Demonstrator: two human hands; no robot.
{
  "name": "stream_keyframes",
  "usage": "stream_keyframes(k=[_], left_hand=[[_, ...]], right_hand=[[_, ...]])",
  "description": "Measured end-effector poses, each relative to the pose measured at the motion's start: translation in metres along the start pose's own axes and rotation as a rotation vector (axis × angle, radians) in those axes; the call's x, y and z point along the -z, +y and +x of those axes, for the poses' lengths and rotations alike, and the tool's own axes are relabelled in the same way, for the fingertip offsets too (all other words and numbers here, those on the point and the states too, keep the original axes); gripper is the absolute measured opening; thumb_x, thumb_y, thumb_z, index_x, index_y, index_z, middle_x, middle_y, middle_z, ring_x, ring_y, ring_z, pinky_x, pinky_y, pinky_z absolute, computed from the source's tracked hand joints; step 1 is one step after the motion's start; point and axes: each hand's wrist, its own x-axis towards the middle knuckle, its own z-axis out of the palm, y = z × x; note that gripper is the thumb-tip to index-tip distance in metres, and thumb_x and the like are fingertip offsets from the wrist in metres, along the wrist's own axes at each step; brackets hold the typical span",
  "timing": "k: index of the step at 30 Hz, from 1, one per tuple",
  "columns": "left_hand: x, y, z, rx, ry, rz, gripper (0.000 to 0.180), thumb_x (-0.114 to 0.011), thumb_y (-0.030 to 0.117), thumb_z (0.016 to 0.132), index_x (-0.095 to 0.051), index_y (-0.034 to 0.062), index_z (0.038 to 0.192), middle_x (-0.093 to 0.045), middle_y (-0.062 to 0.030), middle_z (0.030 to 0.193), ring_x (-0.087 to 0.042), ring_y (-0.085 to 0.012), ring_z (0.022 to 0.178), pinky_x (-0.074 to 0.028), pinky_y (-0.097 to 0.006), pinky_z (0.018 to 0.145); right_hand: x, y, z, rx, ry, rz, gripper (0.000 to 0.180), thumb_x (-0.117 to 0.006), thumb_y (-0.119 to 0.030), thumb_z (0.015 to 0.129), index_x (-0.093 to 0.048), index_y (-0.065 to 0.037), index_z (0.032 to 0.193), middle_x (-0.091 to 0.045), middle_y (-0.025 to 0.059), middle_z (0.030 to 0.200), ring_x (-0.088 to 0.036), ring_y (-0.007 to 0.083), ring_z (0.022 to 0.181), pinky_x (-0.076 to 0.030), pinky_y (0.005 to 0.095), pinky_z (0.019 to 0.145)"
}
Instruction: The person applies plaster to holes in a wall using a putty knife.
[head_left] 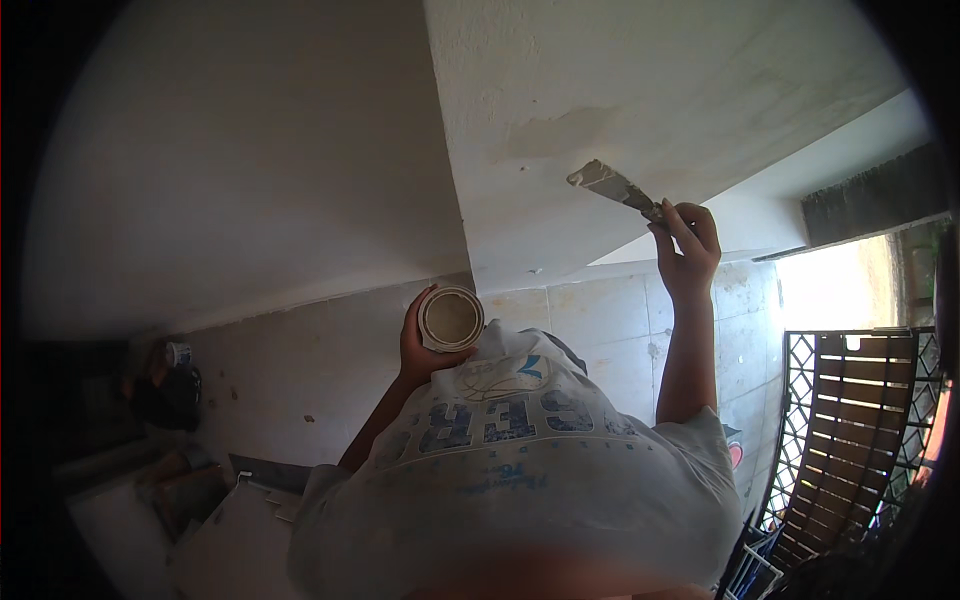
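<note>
My left hand (413, 345) is wrapped round the side of a round open can (452, 318), held in front of my shirt. Its mouth faces up and shows a pale grey-beige filling. In my right hand (688, 245) is a putty knife (617, 188), gripped by its handle between thumb and fingers. The blade points up and to the left, with whitish paste along its tip. Beyond the blade, a white wall (560, 60) carries a darker damp-looking patch (562, 132). Whether the blade touches the wall I cannot tell.
A second wall (260, 150) meets the first at a corner above the can. Pale tiles (600, 310) cover the floor. At the right stands a slatted brown gate with black lattice (860, 430) beside a bright opening. Dark items and a white board (235, 530) lie at lower left.
</note>
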Motion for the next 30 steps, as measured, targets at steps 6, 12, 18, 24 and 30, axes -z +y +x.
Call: stream_keyframes(k=[6, 12, 18, 24, 30], left_hand=[[0.006, -0.002, 0.009, 0.018, -0.012, 0.001, 0.121, -0.102, 0.025, 0.057, -0.032, 0.0018, 0.153, -0.044, -0.0166, 0.154, -0.048, -0.0293, 0.14, -0.041, -0.044, 0.117], [0.002, 0.004, 0.024, -0.041, 0.013, -0.045, 0.121, -0.102, 0.026, 0.057, -0.032, 0.0018, 0.153, -0.044, -0.0165, 0.154, -0.047, -0.0291, 0.14, -0.041, -0.045, 0.117], [0.006, -0.016, 0.022, -0.014, -0.06, -0.028, 0.122, -0.102, 0.025, 0.056, -0.032, 0.0009, 0.153, -0.044, -0.0166, 0.154, -0.048, -0.0296, 0.14, -0.041, -0.045, 0.117], [0.0, -0.013, 0.028, -0.012, -0.036, -0.123, 0.122, -0.102, 0.025, 0.056, -0.032, 0.0009, 0.153, -0.046, -0.0162, 0.151, -0.048, -0.0291, 0.14, -0.041, -0.045, 0.117], [0.007, -0.003, 0.025, 0.002, -0.038, -0.105, 0.118, -0.1, 0.022, 0.059, -0.032, 0.0009, 0.153, -0.046, -0.0162, 0.152, -0.049, -0.0289, 0.139, -0.04, -0.044, 0.118]], right_hand=[[-0.012, -0.03, 0.003, -0.106, -0.102, 0.184, 0.039, -0.086, -0.003, 0.077, -0.07, -0.001, 0.112, -0.067, 0.0127, 0.101, -0.069, 0.0206, 0.083, -0.057, 0.0305, 0.066], [-0.022, -0.045, -0.038, -0.524, -0.193, 0.993, 0.019, -0.06, -0.002, 0.099, -0.049, 0.001, 0.114, -0.067, 0.0138, 0.088, -0.065, 0.015, 0.072, -0.052, 0.0262, 0.062], [-0.031, -0.05, -0.045, -0.392, -0.203, 0.981, 0.026, -0.05, -0.015, 0.106, -0.054, 0.004, 0.124, -0.064, 0.0144, 0.094, -0.062, 0.0167, 0.078, -0.049, 0.0266, 0.064], [-0.031, -0.059, -0.036, -0.072, 0.031, 0.259, 0.045, -0.072, 0.015, 0.077, -0.07, -0.004, 0.118, -0.06, 0.0155, 0.109, -0.063, 0.0233, 0.091, -0.055, 0.0309, 0.072], [-0.026, -0.047, -0.027, 0.08, 0.084, -0.025, 0.044, -0.083, 0.009, 0.072, -0.073, -0.006, 0.113, -0.061, 0.0141, 0.108, -0.063, 0.0243, 0.091, -0.055, 0.0294, 0.066]])
